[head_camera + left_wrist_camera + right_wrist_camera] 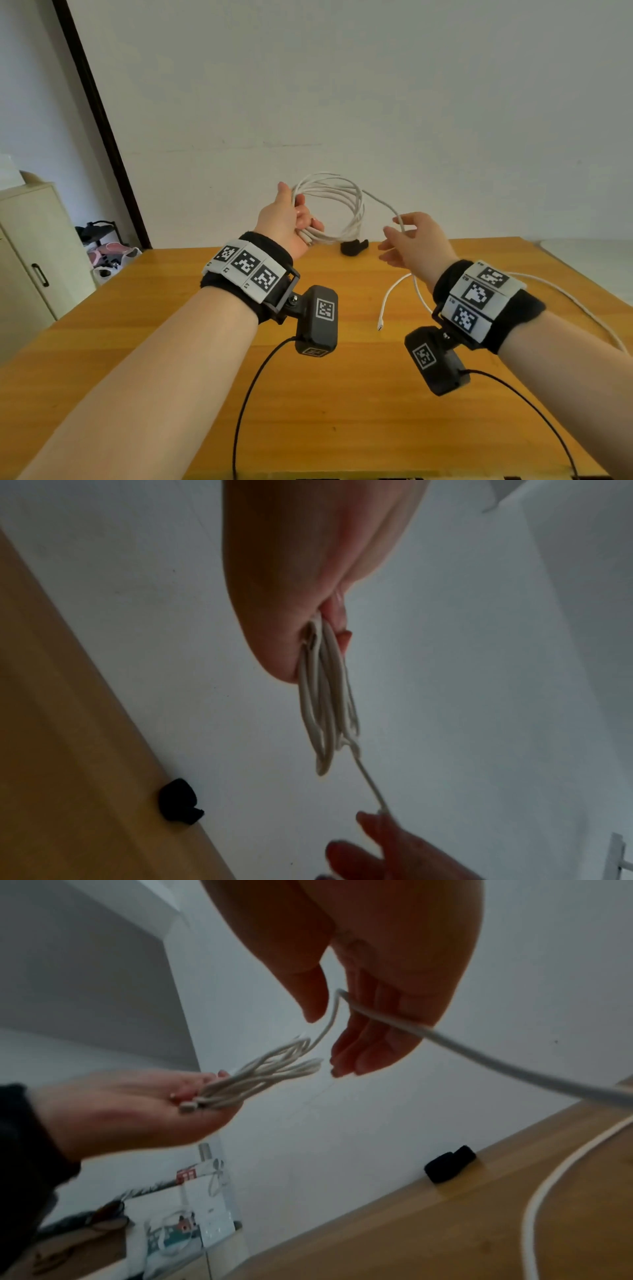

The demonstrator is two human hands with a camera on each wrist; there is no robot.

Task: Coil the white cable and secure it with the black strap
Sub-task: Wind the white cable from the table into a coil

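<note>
My left hand [291, 219] is raised above the far side of the wooden table [191, 383] and grips several loops of the white cable [342, 205] in a bunch. One connector end sticks out of its fist in the right wrist view. From the coil [267, 1069] a strand runs to my right hand [414, 240]. That hand's fingers are straight, and the cable [383, 1018] lies across the palm between thumb and fingers. The rest trails down to the table, the other connector [380, 325] lying in the middle. The black strap [354, 247] lies curled at the table's far edge, below the coil.
A white wall stands right behind the table. A beige cabinet [30, 253] and a shoe rack [102, 240] are on the floor at the left. Slack white cable [582, 308] curves over the table's right side. Black camera leads [246, 394] hang from both wrists.
</note>
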